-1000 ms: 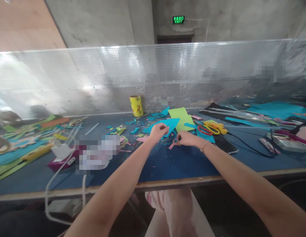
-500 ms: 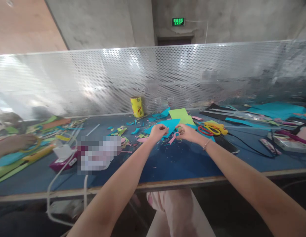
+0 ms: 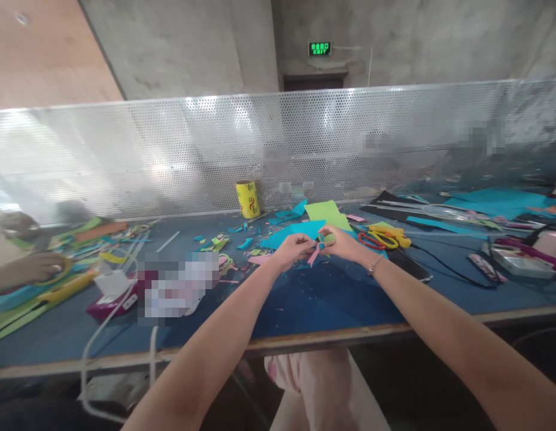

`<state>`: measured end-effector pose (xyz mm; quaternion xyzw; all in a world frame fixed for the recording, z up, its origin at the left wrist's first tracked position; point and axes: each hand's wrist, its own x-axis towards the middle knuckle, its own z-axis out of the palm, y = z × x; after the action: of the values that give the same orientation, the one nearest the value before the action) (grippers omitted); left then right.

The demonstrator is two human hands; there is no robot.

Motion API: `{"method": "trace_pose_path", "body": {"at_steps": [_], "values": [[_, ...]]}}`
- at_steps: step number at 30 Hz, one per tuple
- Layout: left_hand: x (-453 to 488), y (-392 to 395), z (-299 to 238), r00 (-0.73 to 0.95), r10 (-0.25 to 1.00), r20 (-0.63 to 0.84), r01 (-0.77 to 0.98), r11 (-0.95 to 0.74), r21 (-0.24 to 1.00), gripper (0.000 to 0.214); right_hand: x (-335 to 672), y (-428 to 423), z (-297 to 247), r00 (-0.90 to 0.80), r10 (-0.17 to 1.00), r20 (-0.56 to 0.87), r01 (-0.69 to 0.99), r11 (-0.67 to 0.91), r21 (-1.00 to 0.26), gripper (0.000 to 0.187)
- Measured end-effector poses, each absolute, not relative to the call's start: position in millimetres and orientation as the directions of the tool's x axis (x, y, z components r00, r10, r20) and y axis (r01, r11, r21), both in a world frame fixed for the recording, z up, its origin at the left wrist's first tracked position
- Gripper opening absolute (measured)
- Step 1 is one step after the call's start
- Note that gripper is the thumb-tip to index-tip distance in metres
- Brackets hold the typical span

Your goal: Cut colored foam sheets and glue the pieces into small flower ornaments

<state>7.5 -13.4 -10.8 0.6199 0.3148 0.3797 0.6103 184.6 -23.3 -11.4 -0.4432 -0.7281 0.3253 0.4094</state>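
Note:
Between both hands, over the middle of the table, is a small pink and blue paper piece (image 3: 314,256) with a pink tail hanging down. My right hand (image 3: 341,243) pinches it from the right. The fingers of my left hand (image 3: 294,251) are closed, their tips meeting the piece's left side; what lies between them is too small to make out. Behind the hands lie a blue paper sheet (image 3: 286,233) and a light green sheet (image 3: 328,213). Close to my right hand rest scissors with yellow handles (image 3: 397,236) and scissors with red handles (image 3: 371,241).
Paper scraps (image 3: 219,242) litter the table (image 3: 304,311). A yellow roll (image 3: 247,199) stands by the perforated metal screen (image 3: 192,155). At left are a purple power strip (image 3: 114,305) with a white cable and another person's hand (image 3: 39,267). A dark phone-like slab (image 3: 407,265) lies at right.
My left hand has moved right, bringing its fingertips to the pink and blue paper piece. My right hand keeps hold of it. The view has tilted slightly upward.

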Motion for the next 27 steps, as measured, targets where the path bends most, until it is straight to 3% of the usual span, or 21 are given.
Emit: {"method": "trace_pose_path", "body": {"at_steps": [15, 27], "values": [[4.6, -7.3, -11.4, 0.387, 0.907, 0.164, -0.059, -0.152, 0.987, 0.026, 189.7, -20.5, -5.9, -0.191, 0.941, 0.280, 0.274, 0.325, -0.905, 0.020], [7.4, -8.0, -13.4, 0.410, 0.900, 0.149, 0.091, -0.203, 0.975, 0.015, 183.0, -29.9, -1.9, -0.140, 0.949, 0.282, 0.204, 0.306, -0.930, 0.022]]}}
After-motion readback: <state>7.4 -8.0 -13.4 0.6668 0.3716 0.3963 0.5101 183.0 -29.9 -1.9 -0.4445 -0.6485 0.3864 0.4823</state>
